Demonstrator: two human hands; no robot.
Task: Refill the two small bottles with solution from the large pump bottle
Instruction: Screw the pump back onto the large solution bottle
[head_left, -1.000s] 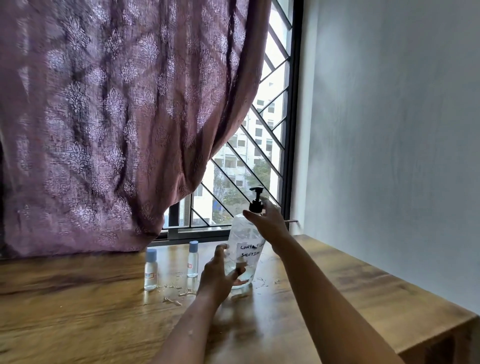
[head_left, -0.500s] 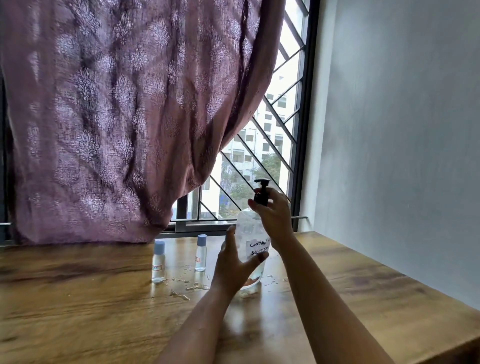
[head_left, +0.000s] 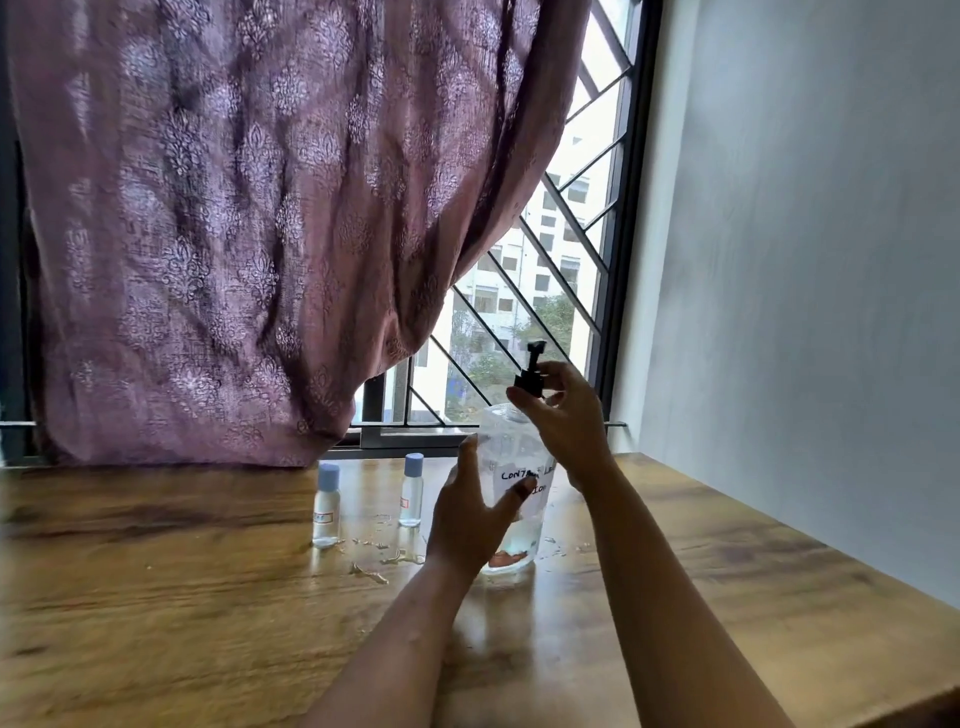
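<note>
The wooden counter (head_left: 156, 597) fills the lower half of my view, pushed up against a window half covered by a mauve patterned curtain (head_left: 234, 234). I have everything staged at its far edge, by the sill, where the daylight shows the liquid levels through clear plastic.

The large pump bottle (head_left: 511, 467) stands upright on the counter. It looks nearly drained, with only a shallow layer at the bottom, and a handwritten label faces me. My left hand (head_left: 470, 512) wraps its body with fingers spread and the thumb across the label, which I judge is there to keep the bottle from turning or tipping. My right hand (head_left: 563, 410) is closed at the fingertips around the collar of the black pump head (head_left: 531, 371), the rest of the hand loosely curled. That pinch reads as unscrewing or steadying the pump; I cannot tell which.

The two small bottles stand just left of it, apart from each other and from the big one, both with blue caps on: the left small bottle (head_left: 326, 506) and the right small bottle (head_left: 411, 491). Kept within short reach, they still need uncapping before any refill.

Small spilled droplets (head_left: 371, 558) glisten on the wood between them, so the surface may be slippery.
</note>
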